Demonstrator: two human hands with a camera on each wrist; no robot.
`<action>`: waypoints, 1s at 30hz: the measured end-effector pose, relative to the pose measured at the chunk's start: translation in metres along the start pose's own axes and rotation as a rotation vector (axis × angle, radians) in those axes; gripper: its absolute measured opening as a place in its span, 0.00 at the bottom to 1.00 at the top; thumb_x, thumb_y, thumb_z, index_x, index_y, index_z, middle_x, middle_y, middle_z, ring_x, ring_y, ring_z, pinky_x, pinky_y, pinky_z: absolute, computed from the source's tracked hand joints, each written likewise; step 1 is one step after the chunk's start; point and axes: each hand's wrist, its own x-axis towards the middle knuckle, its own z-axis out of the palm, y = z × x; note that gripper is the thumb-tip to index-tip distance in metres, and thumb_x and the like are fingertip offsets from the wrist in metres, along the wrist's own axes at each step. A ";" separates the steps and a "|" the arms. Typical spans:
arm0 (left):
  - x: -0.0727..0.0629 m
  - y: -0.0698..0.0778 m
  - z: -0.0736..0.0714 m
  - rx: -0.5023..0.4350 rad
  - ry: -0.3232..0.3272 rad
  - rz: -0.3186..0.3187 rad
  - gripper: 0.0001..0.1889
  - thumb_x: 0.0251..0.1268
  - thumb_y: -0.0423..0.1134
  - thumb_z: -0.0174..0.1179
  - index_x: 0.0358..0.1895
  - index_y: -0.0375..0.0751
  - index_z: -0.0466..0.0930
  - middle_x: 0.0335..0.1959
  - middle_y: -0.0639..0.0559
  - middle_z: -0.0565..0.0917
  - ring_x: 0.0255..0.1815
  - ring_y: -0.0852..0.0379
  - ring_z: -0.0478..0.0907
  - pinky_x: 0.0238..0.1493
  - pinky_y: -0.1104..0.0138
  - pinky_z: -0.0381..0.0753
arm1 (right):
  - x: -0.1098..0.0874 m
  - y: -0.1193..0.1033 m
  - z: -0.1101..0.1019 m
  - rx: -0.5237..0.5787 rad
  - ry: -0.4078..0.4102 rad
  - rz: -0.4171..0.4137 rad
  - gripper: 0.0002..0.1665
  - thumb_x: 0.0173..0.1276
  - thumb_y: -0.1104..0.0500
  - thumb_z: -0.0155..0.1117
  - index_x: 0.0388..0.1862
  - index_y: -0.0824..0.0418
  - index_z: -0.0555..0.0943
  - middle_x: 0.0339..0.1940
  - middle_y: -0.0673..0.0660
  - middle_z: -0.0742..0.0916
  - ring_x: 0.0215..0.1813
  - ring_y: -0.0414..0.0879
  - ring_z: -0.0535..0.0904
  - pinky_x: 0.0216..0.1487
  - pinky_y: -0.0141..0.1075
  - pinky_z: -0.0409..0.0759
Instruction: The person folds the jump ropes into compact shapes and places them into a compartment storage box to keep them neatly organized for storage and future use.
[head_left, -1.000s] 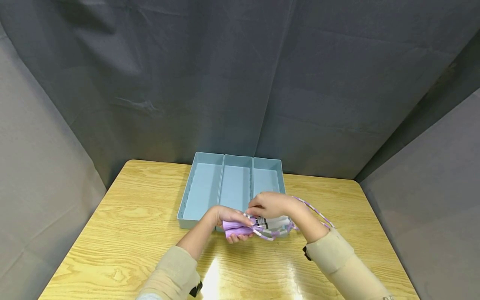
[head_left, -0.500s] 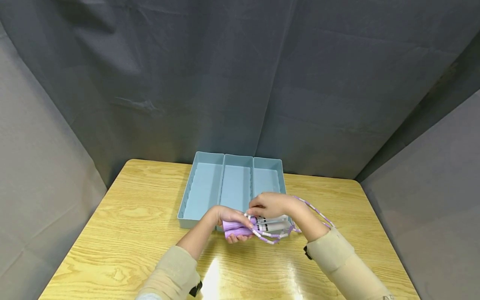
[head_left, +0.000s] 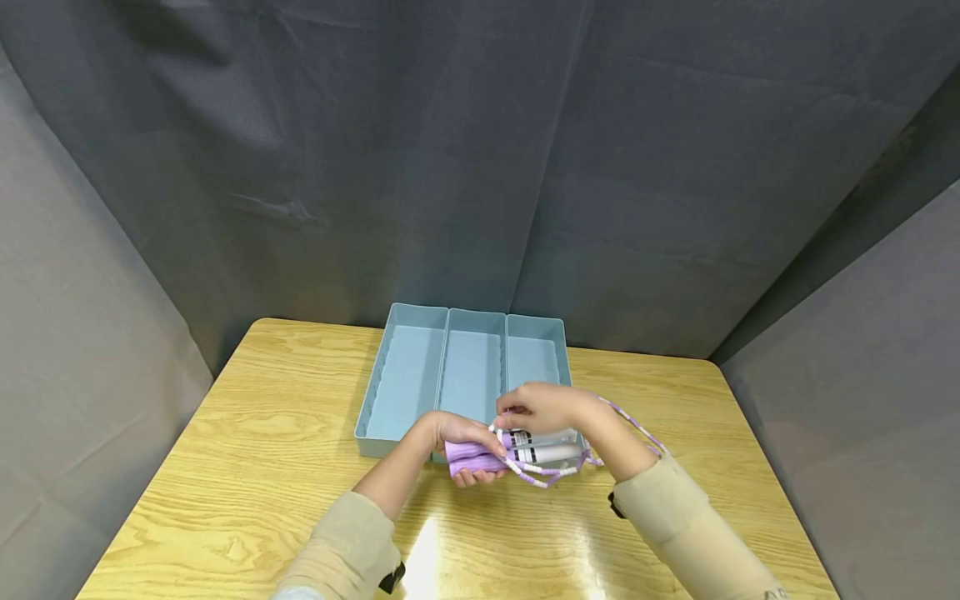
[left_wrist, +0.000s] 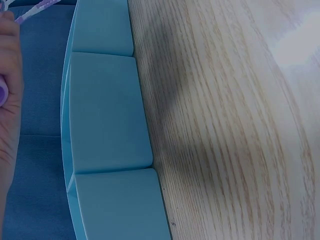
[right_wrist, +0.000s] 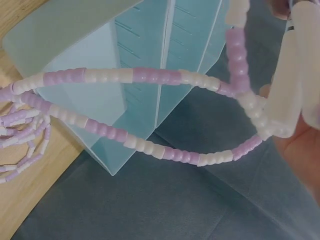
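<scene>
My left hand (head_left: 468,435) grips the two purple-and-white handles of a beaded jump rope (head_left: 536,482) side by side, over the near edge of a blue-grey tray (head_left: 375,448). My right hand (head_left: 536,406) is bent over the handles, its thumb and fingers pinching the beaded cord near the left thumb. The white handle ends (head_left: 558,452) point right. In the right wrist view, purple and white beads (right_wrist: 157,76) form a loop from the handles. One purple handle end (left_wrist: 2,91) shows at the edge of the left wrist view.
The tray has three long compartments and stands on a wooden table (head_left: 285,467). More coiled beaded cord (right_wrist: 25,132) lies on the wood beside the tray. Grey curtains (head_left: 420,167) surround the table at the back and sides.
The cord loop below the handles has dropped slightly toward the near side, and the white handle ends show more plainly. Both hands keep nearly the same place.
</scene>
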 end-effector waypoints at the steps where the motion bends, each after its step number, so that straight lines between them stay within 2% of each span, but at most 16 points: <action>1: 0.000 0.000 0.000 0.004 -0.002 0.000 0.12 0.65 0.43 0.34 0.34 0.39 0.65 0.18 0.54 0.66 0.13 0.65 0.59 0.15 0.74 0.60 | 0.000 0.000 0.000 0.006 0.001 -0.001 0.14 0.69 0.55 0.51 0.23 0.56 0.72 0.17 0.41 0.69 0.22 0.33 0.64 0.25 0.26 0.64; 8: 0.000 0.000 0.000 -0.001 -0.010 -0.009 0.12 0.65 0.42 0.35 0.34 0.39 0.65 0.18 0.54 0.66 0.13 0.65 0.60 0.15 0.74 0.61 | 0.000 0.009 0.001 0.079 0.020 -0.068 0.12 0.68 0.56 0.54 0.25 0.58 0.76 0.20 0.42 0.74 0.25 0.32 0.67 0.27 0.27 0.68; 13: -0.001 0.001 0.001 0.005 -0.007 0.000 0.12 0.64 0.42 0.35 0.33 0.39 0.66 0.18 0.53 0.67 0.13 0.64 0.60 0.15 0.74 0.61 | 0.000 0.023 0.003 0.220 -0.015 -0.106 0.12 0.68 0.58 0.54 0.25 0.60 0.76 0.19 0.43 0.73 0.24 0.32 0.65 0.26 0.26 0.66; 19: -0.002 0.002 0.003 0.015 -0.006 0.006 0.12 0.64 0.41 0.35 0.33 0.38 0.66 0.18 0.53 0.67 0.13 0.64 0.60 0.14 0.74 0.61 | -0.001 0.036 0.006 0.381 -0.074 -0.080 0.14 0.69 0.57 0.51 0.24 0.60 0.74 0.17 0.45 0.70 0.21 0.33 0.64 0.24 0.25 0.63; 25: -0.002 0.001 0.003 0.015 -0.019 0.016 0.12 0.64 0.41 0.35 0.34 0.37 0.65 0.18 0.53 0.67 0.13 0.64 0.60 0.14 0.73 0.61 | -0.002 0.046 0.010 0.459 -0.079 -0.036 0.13 0.69 0.58 0.51 0.26 0.61 0.76 0.19 0.46 0.72 0.23 0.35 0.65 0.26 0.26 0.65; 30: -0.003 0.002 0.004 0.008 -0.026 0.020 0.12 0.63 0.41 0.35 0.34 0.36 0.64 0.17 0.53 0.67 0.13 0.64 0.60 0.14 0.74 0.61 | -0.003 0.052 0.012 0.496 -0.080 -0.031 0.12 0.69 0.59 0.50 0.29 0.63 0.77 0.20 0.46 0.73 0.24 0.35 0.66 0.26 0.26 0.66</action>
